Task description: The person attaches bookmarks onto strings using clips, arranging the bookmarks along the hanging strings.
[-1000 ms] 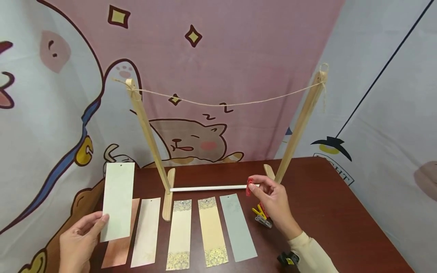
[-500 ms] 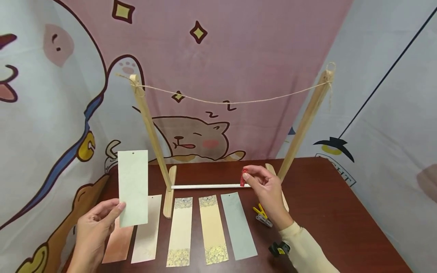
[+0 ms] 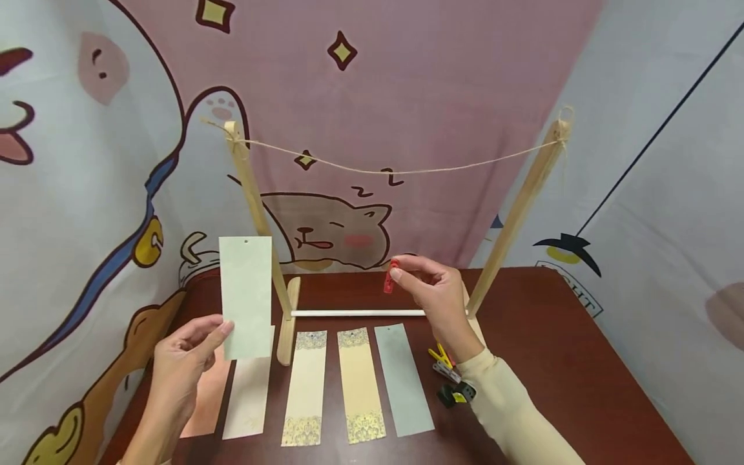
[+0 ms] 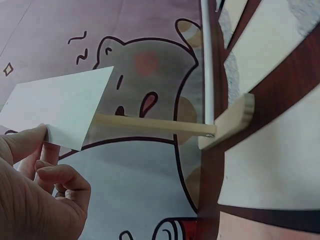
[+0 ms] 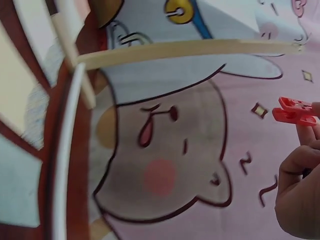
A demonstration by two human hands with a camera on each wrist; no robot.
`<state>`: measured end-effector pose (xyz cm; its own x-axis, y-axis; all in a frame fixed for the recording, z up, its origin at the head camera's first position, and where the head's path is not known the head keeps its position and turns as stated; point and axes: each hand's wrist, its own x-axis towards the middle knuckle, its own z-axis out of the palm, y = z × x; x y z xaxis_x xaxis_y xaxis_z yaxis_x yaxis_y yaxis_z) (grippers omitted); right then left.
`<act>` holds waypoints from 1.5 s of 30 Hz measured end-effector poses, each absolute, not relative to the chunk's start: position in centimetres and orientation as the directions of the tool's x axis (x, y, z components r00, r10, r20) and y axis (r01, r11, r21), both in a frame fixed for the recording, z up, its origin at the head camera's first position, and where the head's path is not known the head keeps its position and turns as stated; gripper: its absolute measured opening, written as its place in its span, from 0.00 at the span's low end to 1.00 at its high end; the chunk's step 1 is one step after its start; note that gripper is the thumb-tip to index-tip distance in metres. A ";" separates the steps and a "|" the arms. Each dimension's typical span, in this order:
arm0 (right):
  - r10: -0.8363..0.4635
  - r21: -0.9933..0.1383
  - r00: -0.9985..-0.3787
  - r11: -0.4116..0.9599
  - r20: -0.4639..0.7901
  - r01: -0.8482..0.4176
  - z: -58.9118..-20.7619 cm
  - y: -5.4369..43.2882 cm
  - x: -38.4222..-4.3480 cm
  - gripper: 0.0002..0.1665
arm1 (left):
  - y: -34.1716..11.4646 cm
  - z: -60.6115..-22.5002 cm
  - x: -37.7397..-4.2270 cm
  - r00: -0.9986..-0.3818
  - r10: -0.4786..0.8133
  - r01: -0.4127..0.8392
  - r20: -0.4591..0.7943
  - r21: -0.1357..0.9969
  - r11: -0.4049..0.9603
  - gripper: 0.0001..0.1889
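My left hand pinches a pale green paper bookmark by its lower left edge and holds it upright above the table; a small hole shows at its top. In the left wrist view the thumb lies on the front of the bookmark. My right hand pinches a red clothespin between thumb and fingers, in front of the wooden stand. The right wrist view shows the clothespin pointing away from the fingertips. Above both hands a thin string sags between the stand's two posts.
Several bookmarks lie in a row on the dark red table, among them a grey-blue one and a yellow patterned one. A yellow clothespin and a grey clothespin lie by the right forearm. A white rod joins the stand's feet.
My left hand has raised the bookmark and brought it to the right. The right hand has lifted the red clothespin and moved it left, away from the right post.
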<state>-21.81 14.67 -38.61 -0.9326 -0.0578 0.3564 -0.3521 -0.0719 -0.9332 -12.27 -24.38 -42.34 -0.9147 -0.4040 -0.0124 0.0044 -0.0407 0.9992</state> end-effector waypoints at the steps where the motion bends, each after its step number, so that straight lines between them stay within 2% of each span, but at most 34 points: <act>1: -0.061 -0.932 -0.932 -0.083 0.358 -0.352 -38.1 14.4 -21.9 0.13 | -24.3 -42.2 -12.5 -0.919 -0.394 0.021 0.002 0.999 -0.042 0.13; 12: -0.069 -0.914 -0.928 -0.216 0.366 -0.344 -33.8 11.7 -23.1 0.13 | -22.6 -41.4 -13.8 -0.929 -0.363 0.095 0.078 0.995 -0.028 0.12; 22: -0.036 -0.833 -0.850 -0.221 0.526 -0.507 -31.2 9.1 -23.9 0.12 | -21.3 -41.0 -14.9 -0.932 -0.344 0.126 0.111 0.992 -0.023 0.13; 33: -0.061 -0.812 -0.822 -0.208 0.567 -0.545 -29.0 7.2 -24.4 0.13 | -19.5 -41.1 -16.0 -0.927 -0.358 0.146 0.108 0.986 -0.079 0.13; 39: -0.054 -0.776 -0.784 -0.199 0.619 -0.599 -27.4 5.8 -24.9 0.13 | -19.5 -40.6 -16.8 -0.919 -0.375 0.148 0.124 0.988 -0.036 0.13; 45: -0.029 -0.726 -0.742 -0.242 0.669 -0.644 -25.8 4.4 -25.2 0.10 | -19.5 -40.1 -17.5 -0.919 -0.368 0.176 0.143 0.983 -0.058 0.11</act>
